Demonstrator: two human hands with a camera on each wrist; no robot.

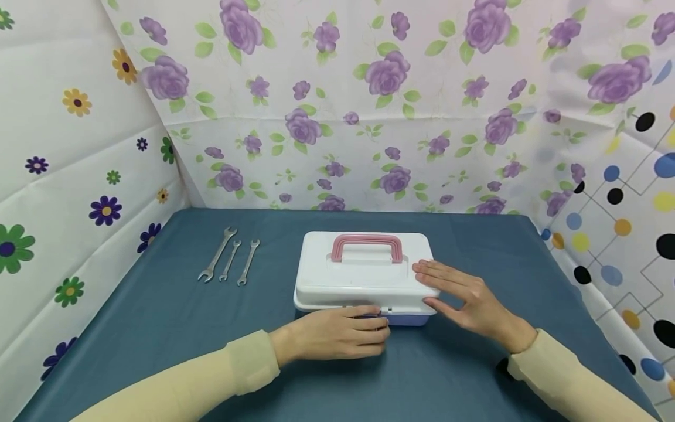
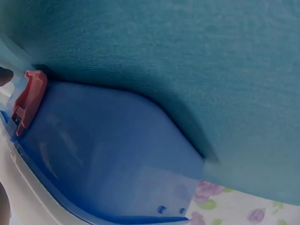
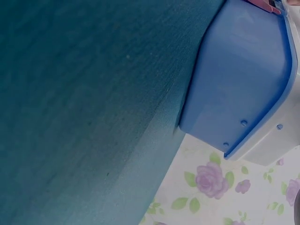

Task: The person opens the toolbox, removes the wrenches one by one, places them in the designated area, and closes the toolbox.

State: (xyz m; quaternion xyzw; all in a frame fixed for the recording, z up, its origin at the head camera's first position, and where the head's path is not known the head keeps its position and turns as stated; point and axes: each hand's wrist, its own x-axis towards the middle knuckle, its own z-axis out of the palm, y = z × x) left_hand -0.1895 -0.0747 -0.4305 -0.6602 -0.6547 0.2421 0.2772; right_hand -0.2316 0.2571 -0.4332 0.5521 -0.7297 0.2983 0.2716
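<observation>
A toolbox with a white lid (image 1: 364,281), a pink carrying handle (image 1: 366,240) and a blue base (image 1: 408,320) stands on the table, its lid down. My left hand (image 1: 337,333) is at the front of the box, fingers reaching across the lid's front edge and the base below. In the left wrist view a pink latch (image 2: 32,101) juts from the box front; a fingertip (image 2: 4,76) shows beside it. My right hand (image 1: 469,296) rests on the lid's right end, fingers extended on top and thumb lower at the front corner.
Several items of one kind, open-end wrenches, lie left of the box: a large wrench (image 1: 217,255), a small wrench (image 1: 230,261) and another wrench (image 1: 248,262). A dark blue-green cloth (image 1: 158,328) covers the table. Flowered sheets (image 1: 337,117) hang behind it.
</observation>
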